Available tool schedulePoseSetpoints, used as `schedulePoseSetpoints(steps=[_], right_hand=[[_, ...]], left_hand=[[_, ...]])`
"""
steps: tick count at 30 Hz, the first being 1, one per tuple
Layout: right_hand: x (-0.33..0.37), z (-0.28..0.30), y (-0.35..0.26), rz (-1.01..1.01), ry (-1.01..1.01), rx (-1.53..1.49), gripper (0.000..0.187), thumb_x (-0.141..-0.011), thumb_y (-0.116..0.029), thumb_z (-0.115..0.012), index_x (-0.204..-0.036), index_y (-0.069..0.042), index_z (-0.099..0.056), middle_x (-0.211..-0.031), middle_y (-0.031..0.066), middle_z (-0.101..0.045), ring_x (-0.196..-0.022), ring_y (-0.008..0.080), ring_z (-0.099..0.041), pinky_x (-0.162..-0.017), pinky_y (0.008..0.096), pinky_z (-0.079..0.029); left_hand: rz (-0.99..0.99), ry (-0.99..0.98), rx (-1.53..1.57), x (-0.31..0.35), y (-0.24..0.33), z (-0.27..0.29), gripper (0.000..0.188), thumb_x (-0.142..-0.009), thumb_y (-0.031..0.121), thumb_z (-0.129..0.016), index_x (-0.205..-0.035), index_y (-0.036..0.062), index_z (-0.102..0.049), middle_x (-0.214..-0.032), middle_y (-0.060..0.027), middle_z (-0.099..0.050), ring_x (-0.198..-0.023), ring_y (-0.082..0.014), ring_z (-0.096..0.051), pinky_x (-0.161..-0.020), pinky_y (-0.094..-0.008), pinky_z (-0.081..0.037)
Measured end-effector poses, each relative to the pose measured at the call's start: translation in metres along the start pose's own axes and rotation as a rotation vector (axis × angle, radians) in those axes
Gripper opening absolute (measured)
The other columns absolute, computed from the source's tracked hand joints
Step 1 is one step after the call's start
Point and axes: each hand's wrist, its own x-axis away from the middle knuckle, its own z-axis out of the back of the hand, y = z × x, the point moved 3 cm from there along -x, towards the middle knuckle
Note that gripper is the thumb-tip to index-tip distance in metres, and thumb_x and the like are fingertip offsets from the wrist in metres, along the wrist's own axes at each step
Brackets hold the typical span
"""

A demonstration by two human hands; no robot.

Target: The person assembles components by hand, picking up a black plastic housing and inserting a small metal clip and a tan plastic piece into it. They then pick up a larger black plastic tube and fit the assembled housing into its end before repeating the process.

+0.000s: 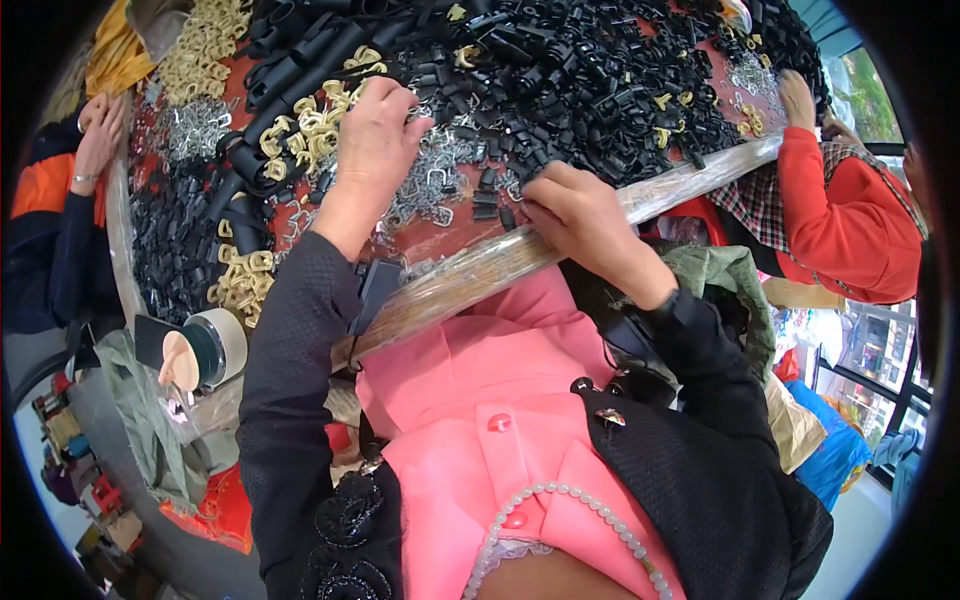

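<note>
My left hand (375, 140) is over the far side of the pile, its fingers curled down beside beige plastic clips (318, 125). Whatever is between those fingertips is hidden. Closer to the table's front edge, my right hand (580, 215) has its thumb and fingers pinched together. A small dark bit shows at that pinch, too little to name. Several small black plastic pieces (485, 197) lie just left of it on the red tabletop (440, 240). Between my hands spread silvery metal wire loops (425, 180).
A large heap of black plastic parts (560, 85) covers the far middle. A plastic-wrapped edge rail (480, 262) runs along the table's front. Rolls of tape (215, 345) stand at the left corner. Co-workers' hands show at left (98, 135) and right (797, 98).
</note>
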Motion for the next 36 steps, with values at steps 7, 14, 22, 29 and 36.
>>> schedulePoseSetpoints(steps=[7, 14, 22, 29, 36], right_hand=[[-0.01, -0.038, 0.001, -0.154, -0.052, 0.186, 0.01, -0.075, -0.012, -0.054, -0.075, -0.004, -0.049, -0.072, 0.0099, -0.047, -0.065, 0.0304, -0.053, -0.054, 0.0381, -0.043], [-0.018, -0.044, 0.002, -0.106, -0.188, 0.312, 0.009, -0.075, -0.009, -0.052, -0.079, -0.003, -0.046, -0.075, 0.0125, -0.046, -0.064, 0.0313, -0.053, -0.054, 0.0389, -0.043], [-0.019, -0.039, -0.001, -0.076, -0.071, 0.224, 0.008, -0.075, -0.005, -0.05, -0.08, -0.002, -0.045, -0.074, 0.0134, -0.047, -0.061, 0.0315, -0.051, -0.053, 0.0372, -0.043], [-0.024, -0.035, -0.025, -0.298, -0.158, -0.655, 0.008, -0.079, -0.007, -0.052, -0.083, -0.001, -0.048, -0.069, 0.0073, -0.047, -0.054, 0.0187, -0.046, -0.049, 0.0256, -0.037], [-0.034, -0.034, -0.058, -0.33, -0.176, -0.797, 0.006, -0.078, -0.004, -0.055, -0.082, -0.001, -0.051, -0.068, 0.0035, -0.046, -0.053, 0.0126, -0.043, -0.049, 0.0214, -0.035]], left_hand=[[0.224, 0.252, 0.381, 0.029, 0.007, 0.043, 0.014, -0.068, 0.004, -0.066, -0.08, 0.0042, -0.058, -0.075, -0.0042, -0.055, -0.052, -0.0118, -0.05, -0.047, -0.0233, -0.039], [1.098, 0.229, 1.364, 0.098, -0.004, 0.054, 0.01, -0.075, 0.006, -0.062, -0.082, 0.0027, -0.056, -0.068, 0.0, -0.054, -0.046, -0.0028, -0.041, -0.042, -0.0157, -0.029], [0.762, -0.023, 0.592, 0.121, 0.014, 0.072, 0.009, -0.08, 0.009, -0.057, -0.086, 0.0018, -0.055, -0.071, -0.0025, -0.057, -0.05, -0.0078, -0.051, -0.043, -0.0193, -0.038], [0.921, -0.094, 1.02, 0.131, 0.001, 0.061, 0.018, -0.084, 0.015, -0.053, -0.095, 0.0006, -0.053, -0.08, -0.0065, -0.059, -0.061, -0.0137, -0.058, -0.052, -0.0229, -0.048], [1.297, -0.016, 1.899, 0.116, 0.036, 0.039, 0.021, -0.084, 0.017, -0.053, -0.098, 0.0015, -0.054, -0.091, -0.0082, -0.059, -0.076, -0.0154, -0.06, -0.064, -0.0245, -0.051]])
